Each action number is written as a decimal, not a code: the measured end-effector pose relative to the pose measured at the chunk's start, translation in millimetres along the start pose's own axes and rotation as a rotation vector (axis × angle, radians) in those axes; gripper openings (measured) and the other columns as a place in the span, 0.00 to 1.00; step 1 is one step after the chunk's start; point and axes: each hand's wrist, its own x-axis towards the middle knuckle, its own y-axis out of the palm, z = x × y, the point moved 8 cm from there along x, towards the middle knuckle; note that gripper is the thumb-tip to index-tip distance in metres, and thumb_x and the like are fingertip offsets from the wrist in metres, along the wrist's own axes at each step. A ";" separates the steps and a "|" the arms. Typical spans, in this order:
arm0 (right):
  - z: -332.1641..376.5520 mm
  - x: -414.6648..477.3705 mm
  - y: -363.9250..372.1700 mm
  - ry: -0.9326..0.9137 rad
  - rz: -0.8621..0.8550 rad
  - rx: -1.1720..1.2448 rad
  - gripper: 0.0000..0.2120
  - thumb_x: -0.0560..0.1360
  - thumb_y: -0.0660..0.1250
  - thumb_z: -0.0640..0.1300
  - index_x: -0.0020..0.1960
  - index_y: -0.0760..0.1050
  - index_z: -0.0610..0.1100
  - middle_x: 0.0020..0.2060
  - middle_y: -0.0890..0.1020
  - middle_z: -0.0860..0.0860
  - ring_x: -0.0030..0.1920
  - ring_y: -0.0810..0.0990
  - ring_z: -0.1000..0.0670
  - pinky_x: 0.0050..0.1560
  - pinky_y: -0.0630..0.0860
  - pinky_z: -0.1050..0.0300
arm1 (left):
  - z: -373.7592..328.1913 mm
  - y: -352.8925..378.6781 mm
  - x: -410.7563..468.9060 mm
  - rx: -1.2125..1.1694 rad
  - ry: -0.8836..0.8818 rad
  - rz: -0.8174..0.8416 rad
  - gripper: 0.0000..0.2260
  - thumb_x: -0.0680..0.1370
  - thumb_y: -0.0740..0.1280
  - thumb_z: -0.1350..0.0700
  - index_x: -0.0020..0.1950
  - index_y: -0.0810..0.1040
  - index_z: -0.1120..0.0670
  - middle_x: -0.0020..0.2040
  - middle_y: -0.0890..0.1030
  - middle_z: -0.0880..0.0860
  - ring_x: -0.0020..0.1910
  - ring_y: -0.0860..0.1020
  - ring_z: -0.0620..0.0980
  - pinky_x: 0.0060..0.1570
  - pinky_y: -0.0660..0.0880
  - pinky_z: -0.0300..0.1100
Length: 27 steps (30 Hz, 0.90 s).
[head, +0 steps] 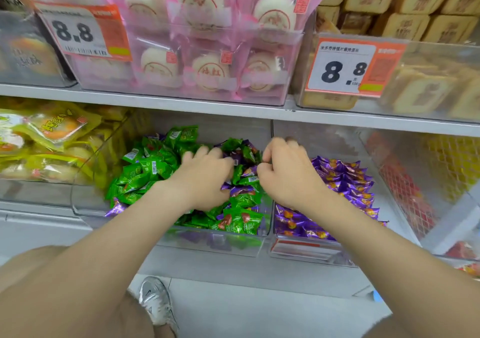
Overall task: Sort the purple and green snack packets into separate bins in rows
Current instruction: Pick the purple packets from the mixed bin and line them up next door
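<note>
Two hands are sunk in the mixed bin (213, 245): left hand (205, 174) curled into green packets (140, 171), hold unclear; a purple packet (250, 171) is pinched by the right hand (288, 171). Right of it, purple rows (348, 181) are packed in a second bin (306, 250), uncountable.

Person, head view, catalogue of visible parts.

1. Left forearm (130, 233) and right forearm (376, 233): both bare from elbow to wrist.
2. Left grip (205, 174) and right grip (288, 174): bare hands; the left fingertips are blurred.
3. Shoe (155, 302), at 6 o'clock in the view: one trainer with a glossy silver-grey and white upper, pale laces, and a small dark curved mark on the side. Which foot it is cannot be told.
4. Tan cloth (135, 319), at 7 o'clock from the shoe: plain and unpatterned. A similar tan patch lies at 8 o'clock in the view. The kind of garment cannot be told.
</note>
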 end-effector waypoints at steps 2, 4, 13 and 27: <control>-8.3 2.5 3.4 0.073 0.039 0.088 0.04 0.77 0.63 0.43 0.51 0.70 0.43 0.51 0.75 0.43 0.54 0.75 0.38 0.54 0.73 0.46 | -11.1 -4.1 16.6 -0.212 0.050 -0.099 0.18 0.77 0.67 0.44 0.63 0.76 0.50 0.58 0.75 0.54 0.63 0.73 0.59 0.62 0.73 0.56; -13.3 1.8 5.5 0.101 0.065 0.151 0.04 0.79 0.63 0.43 0.51 0.69 0.44 0.51 0.76 0.44 0.53 0.75 0.41 0.45 0.69 0.51 | -7.5 3.6 36.8 -0.358 0.001 -0.095 0.22 0.77 0.66 0.41 0.63 0.75 0.55 0.57 0.77 0.57 0.61 0.76 0.61 0.60 0.76 0.55; -28.1 -7.4 -2.6 0.125 0.095 0.224 0.07 0.80 0.66 0.49 0.53 0.70 0.47 0.41 0.78 0.51 0.40 0.74 0.53 0.35 0.66 0.57 | 4.6 32.8 71.5 -0.319 -0.185 -0.027 0.33 0.69 0.66 0.24 0.51 0.74 0.54 0.52 0.74 0.56 0.57 0.76 0.60 0.58 0.75 0.53; -36.2 -12.4 -5.9 0.130 0.128 0.346 0.07 0.79 0.69 0.52 0.52 0.71 0.52 0.38 0.79 0.51 0.37 0.76 0.52 0.39 0.71 0.54 | -5.7 18.3 54.3 -0.355 -0.036 -0.102 0.08 0.78 0.74 0.46 0.53 0.86 0.48 0.42 0.81 0.45 0.43 0.78 0.48 0.45 0.72 0.41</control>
